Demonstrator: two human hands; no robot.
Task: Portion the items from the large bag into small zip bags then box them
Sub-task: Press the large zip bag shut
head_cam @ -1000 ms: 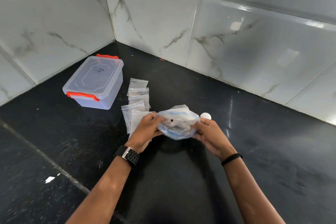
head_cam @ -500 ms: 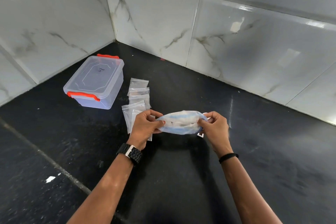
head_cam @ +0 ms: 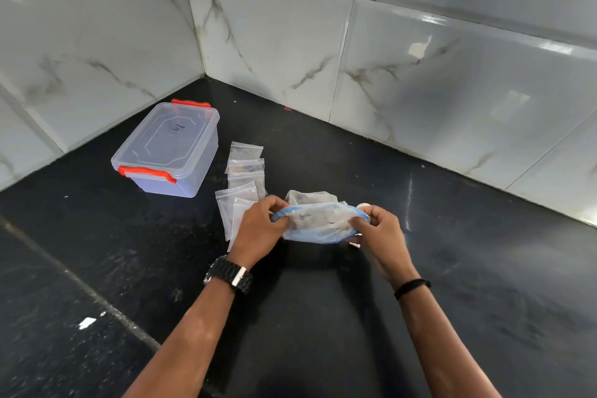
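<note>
a person's two hands hold a large clear bag (head_cam: 318, 223) with a blue zip edge just above a black stone counter (head_cam: 323, 317), in a corner formed by two white marble-tiled walls (head_cam: 420, 58). the left hand (head_cam: 260, 229) pinches the left end of the bag's rim with curled fingers; the right hand (head_cam: 378, 229) pinches the right end the same way, so the bag's mouth is stretched between them. small dark items show dimly through the plastic. to the left of the bag, a row of small zip bags (head_cam: 244, 178) lies flat on the counter, the nearest ones partly hidden under the left hand. further left, near the left wall, stands a clear plastic box (head_cam: 171, 149) with its lid on and orange clips at both ends. a small white round thing (head_cam: 364, 205) peeks out behind the right hand; what it is cannot be told. the left wrist wears a black watch (head_cam: 231, 275), the right a thin black band (head_cam: 412, 287). bare counter spreads to the right and toward the viewer.
</note>
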